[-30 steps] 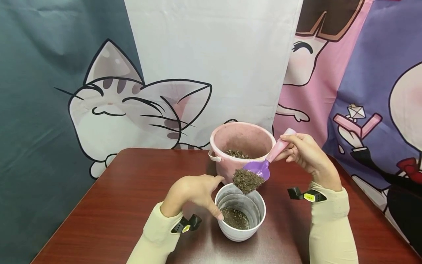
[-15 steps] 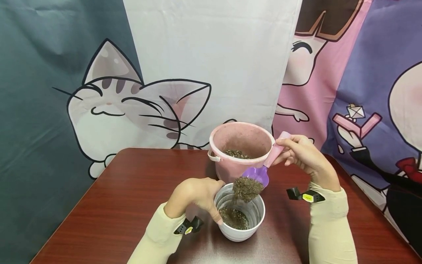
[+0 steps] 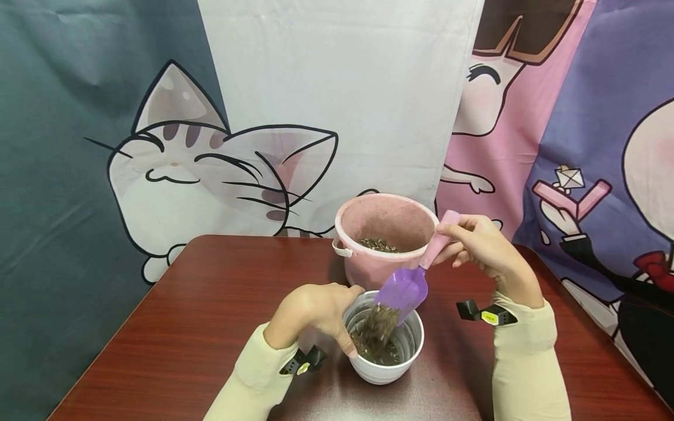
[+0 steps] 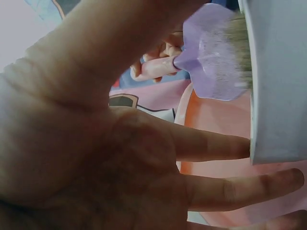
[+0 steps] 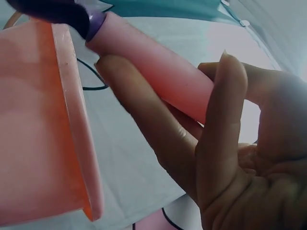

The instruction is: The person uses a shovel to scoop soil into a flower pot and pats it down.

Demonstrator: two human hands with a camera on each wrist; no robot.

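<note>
My right hand (image 3: 487, 251) grips the pink handle of a small garden trowel (image 3: 404, 287). Its purple scoop (image 4: 208, 57) tilts steeply down into a white flowerpot (image 3: 380, 375), and soil (image 3: 380, 328) slides off the tip onto the soil inside. At the pot's left side, my left hand (image 3: 315, 310) rests on the rim with thumb in front and fingers behind. Seen from the left wrist, those fingers (image 4: 211, 146) are straight and spread, one tip right at the pot's wall. In the right wrist view the trowel handle (image 5: 158, 72) lies between thumb and fingers.
Right behind the pot stands a pink bucket (image 3: 363, 270) with soil (image 3: 379, 245) in it and a white handle lug (image 3: 342, 252) on its left. Everything sits on a dark red wooden table (image 3: 231, 292). Cartoon-printed cloth (image 3: 342, 70) hangs behind.
The trowel has tipped further down over the pot, and its heap of soil has slid off the scoop into the pot. My left hand has moved slightly closer around the rim.
</note>
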